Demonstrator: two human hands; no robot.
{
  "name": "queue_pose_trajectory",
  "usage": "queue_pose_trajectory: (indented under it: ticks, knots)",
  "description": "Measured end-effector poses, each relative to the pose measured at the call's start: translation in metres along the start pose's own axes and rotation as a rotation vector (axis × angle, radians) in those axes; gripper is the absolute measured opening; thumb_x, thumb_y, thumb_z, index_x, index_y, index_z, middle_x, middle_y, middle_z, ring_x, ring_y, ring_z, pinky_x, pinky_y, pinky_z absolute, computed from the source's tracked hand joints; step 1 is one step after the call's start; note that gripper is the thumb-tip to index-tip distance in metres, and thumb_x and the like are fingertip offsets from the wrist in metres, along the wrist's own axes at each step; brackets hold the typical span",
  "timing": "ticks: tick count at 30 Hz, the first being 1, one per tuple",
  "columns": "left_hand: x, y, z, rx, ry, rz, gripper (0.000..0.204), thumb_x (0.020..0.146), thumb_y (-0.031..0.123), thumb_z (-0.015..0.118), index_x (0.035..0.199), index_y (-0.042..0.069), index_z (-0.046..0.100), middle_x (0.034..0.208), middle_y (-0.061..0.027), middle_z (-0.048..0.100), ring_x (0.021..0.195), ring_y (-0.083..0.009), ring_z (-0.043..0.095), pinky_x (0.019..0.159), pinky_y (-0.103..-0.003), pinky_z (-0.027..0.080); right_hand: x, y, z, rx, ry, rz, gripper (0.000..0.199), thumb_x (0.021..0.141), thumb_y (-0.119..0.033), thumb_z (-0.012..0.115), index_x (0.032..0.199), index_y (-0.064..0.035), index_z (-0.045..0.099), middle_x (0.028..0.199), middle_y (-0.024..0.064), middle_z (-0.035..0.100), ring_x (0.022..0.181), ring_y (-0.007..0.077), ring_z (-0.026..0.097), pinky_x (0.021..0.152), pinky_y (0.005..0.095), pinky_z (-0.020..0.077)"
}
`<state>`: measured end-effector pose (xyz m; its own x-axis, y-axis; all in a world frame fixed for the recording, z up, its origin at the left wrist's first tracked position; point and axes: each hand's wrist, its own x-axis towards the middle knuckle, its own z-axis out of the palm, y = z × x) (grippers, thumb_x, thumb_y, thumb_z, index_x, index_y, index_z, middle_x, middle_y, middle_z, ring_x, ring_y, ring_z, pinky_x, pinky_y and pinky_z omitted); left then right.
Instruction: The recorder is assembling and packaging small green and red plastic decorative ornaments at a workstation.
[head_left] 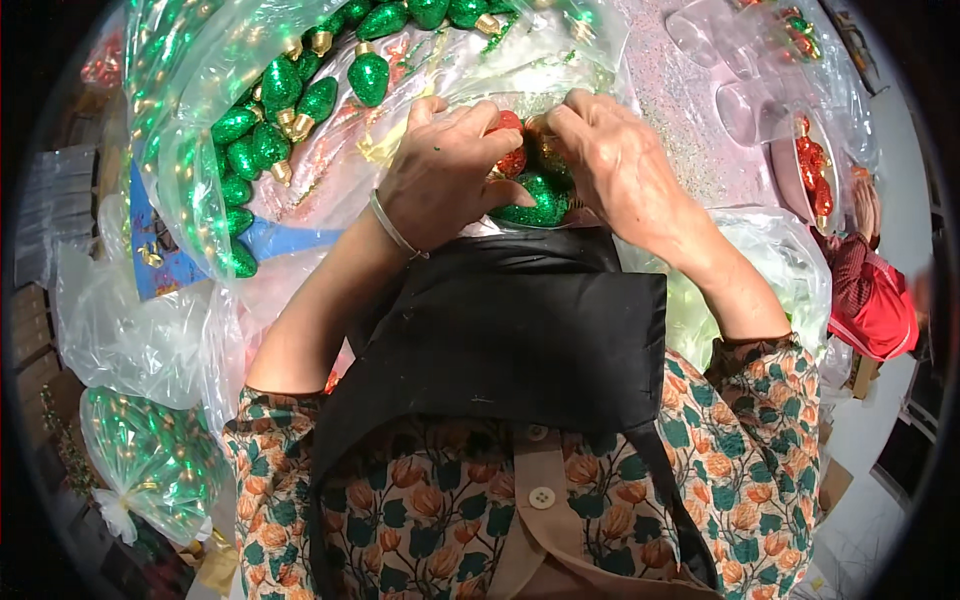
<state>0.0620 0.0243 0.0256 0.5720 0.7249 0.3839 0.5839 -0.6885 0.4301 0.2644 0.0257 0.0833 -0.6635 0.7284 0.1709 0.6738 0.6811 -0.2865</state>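
Note:
My left hand, with a pale bangle at its wrist, curls its fingers against a red glittered ornament. Its thumb rests by a green glittered ornament just below. Close beside it, my right hand has thumb and fingers pinched together over a gold-toned ornament; what sits in the pinch is hidden. These ornaments lie in a tight cluster at the table's near edge, above my black apron. Whether a clear container surrounds them is hard to make out.
Green bulb-shaped ornaments with gold caps curve across the far left on plastic sheeting. Clear plastic trays lie far right, near red ornaments. A tied bag of green ornaments is lower left. Another person in red is at right.

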Motion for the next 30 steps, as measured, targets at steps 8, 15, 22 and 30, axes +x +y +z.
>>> queue_pose_trajectory:
  ticks: [8, 15, 22, 30]
  knots:
    - [-0.003, -0.006, 0.002, -0.006, 0.039, 0.048, 0.044, 0.070, 0.046, 0.067, 0.093, 0.009, 0.060, 0.089, -0.0083, 0.054, 0.083, -0.0265, 0.058, 0.085, -0.047, 0.036, -0.008, 0.006, 0.003, -0.090, 0.025, -0.043, 0.029, 0.081, -0.013, 0.063, 0.102, 0.0002, 0.050, 0.087, 0.0169, 0.055, 0.080, 0.0337, 0.055, 0.066, 0.0405, 0.0447]
    - [0.007, -0.013, 0.005, -0.034, 0.094, 0.078, 0.055, 0.071, 0.048, 0.066, 0.108, 0.009, 0.059, 0.093, -0.0098, 0.056, 0.087, -0.0283, 0.057, 0.083, -0.044, 0.036, 0.002, 0.010, 0.021, -0.218, -0.042, 0.083, 0.032, 0.079, -0.015, 0.065, 0.103, 0.0003, 0.051, 0.087, 0.0164, 0.056, 0.081, 0.0337, 0.056, 0.068, 0.0398, 0.0445]
    - [0.027, -0.016, -0.009, 0.079, -0.233, -0.036, 0.066, 0.067, 0.038, 0.074, 0.122, 0.009, 0.052, 0.107, -0.0116, 0.056, 0.094, -0.0298, 0.057, 0.084, -0.043, 0.036, 0.000, 0.009, 0.007, -0.251, 0.138, 0.021, 0.020, 0.073, -0.017, 0.062, 0.085, -0.0035, 0.053, 0.080, 0.0114, 0.056, 0.076, 0.0284, 0.056, 0.063, 0.0370, 0.0447]
    - [0.030, 0.012, -0.016, 0.118, -0.265, -0.147, 0.067, 0.069, 0.031, 0.075, 0.125, 0.007, 0.049, 0.117, -0.0126, 0.053, 0.105, -0.0336, 0.052, 0.091, -0.047, 0.036, -0.049, 0.010, 0.028, -0.005, 0.077, -0.059, 0.015, 0.072, -0.012, 0.061, 0.083, -0.0044, 0.052, 0.079, 0.0106, 0.051, 0.079, 0.0283, 0.053, 0.065, 0.0380, 0.0459]
